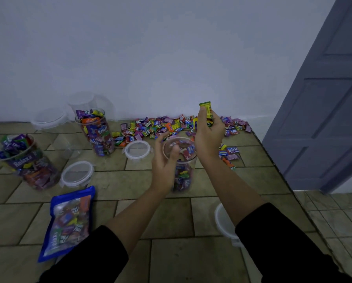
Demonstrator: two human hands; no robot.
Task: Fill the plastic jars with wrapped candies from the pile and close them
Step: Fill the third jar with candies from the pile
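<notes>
Centrally, clear open jar (192, 164) of colourful candies (182, 177)

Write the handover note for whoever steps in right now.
Left hand grips the centre jar near its rim. Right hand pinches a green-yellow candy above it.
Centre jar part filled, open. Far full jar and near full jar at left, lidless. Loose lids lie beside them; candy pile by the wall.
Left to do: top up centre jar, lid all three, fill the empty jars behind.
</notes>
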